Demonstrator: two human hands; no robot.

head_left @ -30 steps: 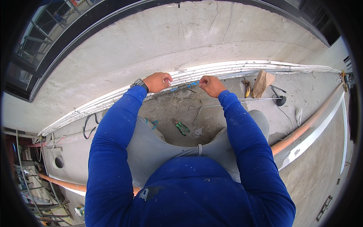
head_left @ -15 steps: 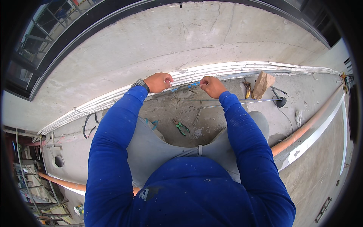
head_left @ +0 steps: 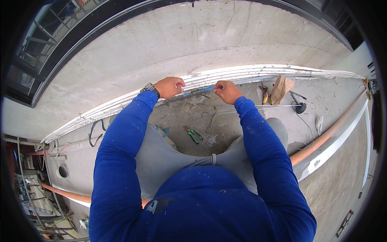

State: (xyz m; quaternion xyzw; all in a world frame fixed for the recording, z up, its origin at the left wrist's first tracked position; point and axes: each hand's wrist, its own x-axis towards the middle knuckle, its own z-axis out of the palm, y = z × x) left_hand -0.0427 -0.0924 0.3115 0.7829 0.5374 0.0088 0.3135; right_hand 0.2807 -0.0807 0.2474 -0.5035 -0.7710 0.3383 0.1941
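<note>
At the foot of the wall, my left hand, a watch on its wrist, has its fingers curled closed against a bundle of long white pipes. My right hand is closed with thumb and forefinger together, a short way to the right along the same bundle. Whatever either hand grips is too small to make out. Blue pieces show on the lower edge of the pipes, between the hands. Green-handled pliers lie on the floor between my legs.
Thin wires stretch across the floor toward a round black thing. Right of my right hand are a yellow-handled tool and a brown paper bag. An orange pipe runs along the right side. A black strap lies at left.
Both hands keep nearly the same place and closed posture at the pipes. The view has shifted very slightly.
</note>
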